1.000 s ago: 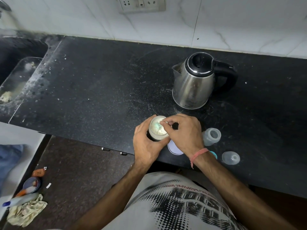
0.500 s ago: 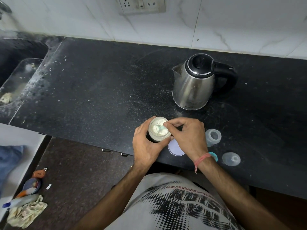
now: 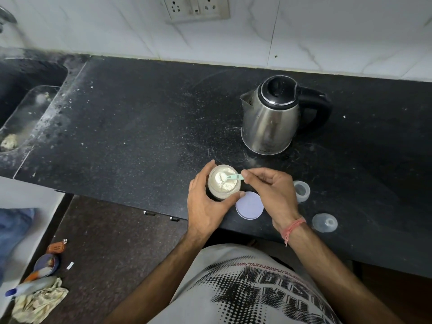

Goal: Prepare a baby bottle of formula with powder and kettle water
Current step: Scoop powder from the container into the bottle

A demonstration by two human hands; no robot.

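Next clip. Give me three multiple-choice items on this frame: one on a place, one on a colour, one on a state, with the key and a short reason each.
1. Where does the round lid lie?
A. on the kettle
B. on the counter by the powder jar
C. in the sink

2. What colour is the scoop?
A. pale green
B. red
C. black

3. What state is the powder jar in?
A. sealed
B. tipped over
C. open, upright

Key: B, it lies flat between the hands; A, its handle shows in the right hand grip; C, powder shows while the left hand steadies it.

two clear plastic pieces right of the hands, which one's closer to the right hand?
The open-topped clear bottle, beside the right hand. The dome-shaped clear cap lies farther right, near the counter edge.
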